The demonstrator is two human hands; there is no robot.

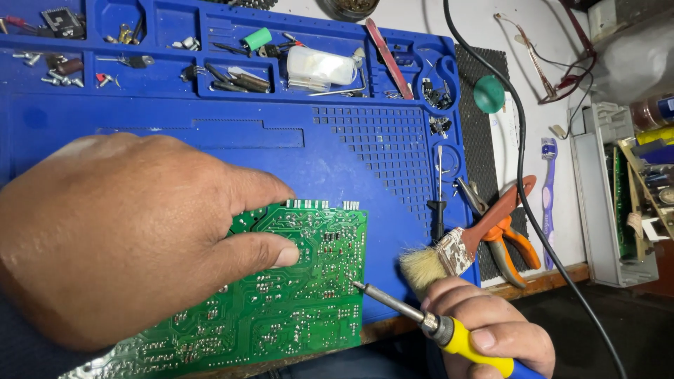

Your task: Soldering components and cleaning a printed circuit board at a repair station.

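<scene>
My right hand (491,330) grips the yellow-handled soldering iron (421,319), its tip touching the right edge of the green circuit board (295,295), which my left hand (119,238) pins flat with spread fingers, steadying it; the brush (439,260) and pliers (509,235) lie beyond my knuckles, within reach.

circuit board (295,295) lies flat on the work mat (210,151), at its near edge. left hand (119,238) rests on the board's left part, fingertips near its middle. right hand (491,333) is right of the board, holding a soldering iron (421,319); tip touches the board's right edge. paint brush (456,249) lies just behind the right hand, across the mat's right edge. pliers (509,235) right of the brush, off the mat. parts trays along the mat's far side. cable (523,182) runs down the surface (533,56) right of the mat.
</scene>
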